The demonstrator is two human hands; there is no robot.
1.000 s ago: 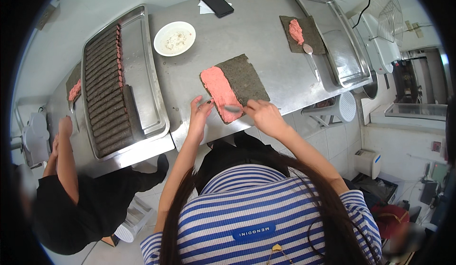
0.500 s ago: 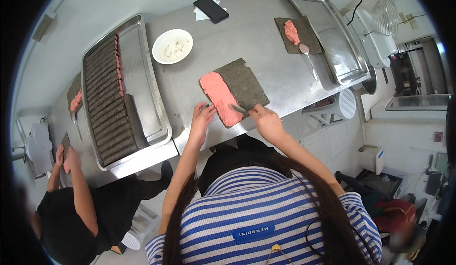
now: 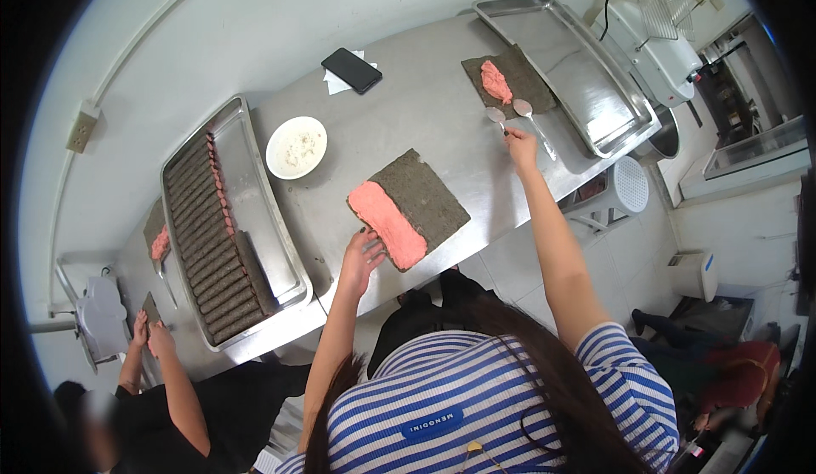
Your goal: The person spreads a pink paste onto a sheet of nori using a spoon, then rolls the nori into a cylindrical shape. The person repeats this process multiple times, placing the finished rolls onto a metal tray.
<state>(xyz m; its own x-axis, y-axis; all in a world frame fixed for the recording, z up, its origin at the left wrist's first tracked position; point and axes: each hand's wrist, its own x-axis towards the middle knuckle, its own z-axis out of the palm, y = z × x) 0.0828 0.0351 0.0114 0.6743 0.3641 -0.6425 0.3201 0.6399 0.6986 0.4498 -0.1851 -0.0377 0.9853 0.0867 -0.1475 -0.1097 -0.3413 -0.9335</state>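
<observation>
In front of me a dark seaweed sheet (image 3: 422, 198) lies on the steel table, its left part covered by a flat band of pink paste (image 3: 387, 223). My left hand (image 3: 361, 261) rests by the near left edge of the sheet, fingers apart and holding nothing. Farther right, my right hand (image 3: 520, 147) grips the handle of a spoon (image 3: 496, 116). Its paste-smeared bowl is close to a second seaweed sheet (image 3: 535, 79), which bears a lump of pink paste (image 3: 495, 83). Beside it lies another spoon (image 3: 535, 125).
At left, a metal tray (image 3: 280, 244) holds several rows of seaweed rolls. A white bowl (image 3: 297, 147) and a black phone (image 3: 352, 70) stand behind. Another metal tray (image 3: 586, 66) is at right. A co-worker's hands (image 3: 153, 334) handle a sheet at far left.
My right hand has moved the spoon from the near sheet over to the far right sheet. My left hand stays beside the near sheet. The whole view has shifted and tilted.
</observation>
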